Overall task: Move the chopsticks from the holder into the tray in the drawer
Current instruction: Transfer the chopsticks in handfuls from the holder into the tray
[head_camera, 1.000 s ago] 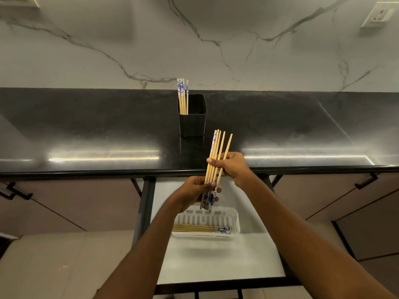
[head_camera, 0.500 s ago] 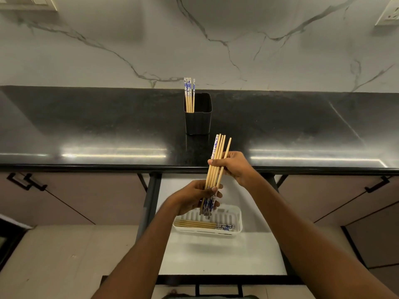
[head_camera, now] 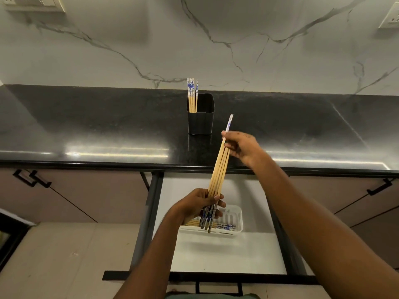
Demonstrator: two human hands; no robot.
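A black square holder (head_camera: pixel 200 119) stands on the dark countertop with several blue-tipped chopsticks (head_camera: pixel 192 93) upright in its left side. My left hand (head_camera: pixel 194 207) grips a bundle of bamboo chopsticks (head_camera: pixel 218 171) near their blue patterned ends, tilted over the open drawer. My right hand (head_camera: pixel 243 147) pinches the bundle's upper end, and one chopstick's blue-white end (head_camera: pixel 229 123) pokes up past its fingers. Below, a white slotted tray (head_camera: pixel 238 214) sits in the drawer, with several chopsticks (head_camera: pixel 224 226) lying flat in it.
The open drawer has a white floor (head_camera: pixel 216 253) and a black front with a handle (head_camera: pixel 218 287) near me. Closed cabinet doors with black handles (head_camera: pixel 32 180) (head_camera: pixel 379 186) flank it. The countertop edge (head_camera: pixel 108 164) overhangs the drawer's back. A marble wall rises behind.
My right hand has slid up and to the right along the bundle, and one chopstick with a blue-white end now sticks out above it. My left hand still holds the lower ends.
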